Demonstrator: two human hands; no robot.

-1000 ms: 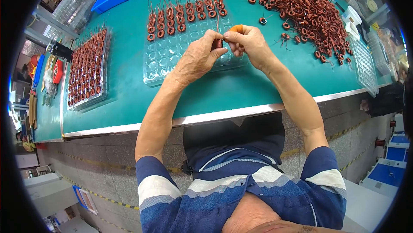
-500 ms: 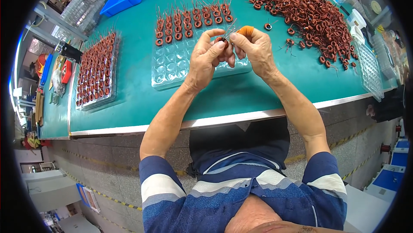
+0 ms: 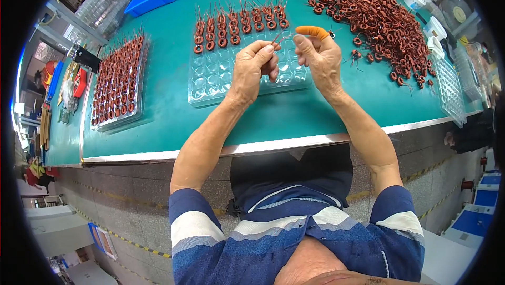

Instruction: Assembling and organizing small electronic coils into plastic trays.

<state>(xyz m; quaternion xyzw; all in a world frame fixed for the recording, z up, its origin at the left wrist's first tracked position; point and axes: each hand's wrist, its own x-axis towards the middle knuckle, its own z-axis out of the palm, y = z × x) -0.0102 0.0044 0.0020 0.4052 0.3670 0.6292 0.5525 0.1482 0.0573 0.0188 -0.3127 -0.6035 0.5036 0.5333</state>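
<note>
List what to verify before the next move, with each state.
1. Left hand closed on the copper wires: ok.
2. Coil body seen at those wires: cannot tell, fingers hide it.
3. Right hand apart from the left: ok, a gap shows.
4. Orange finger cover on the right hand: ok.
5. Middle tray fully loaded: not ok, coils fill only its far part.

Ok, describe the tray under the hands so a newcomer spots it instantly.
On the green table, find the heap of reddish-brown coils at right. Left of it lies a clear plastic tray. Unlike the crowded tray farther left, it has coils only in its far part; visible nearer pockets are bare.
</note>
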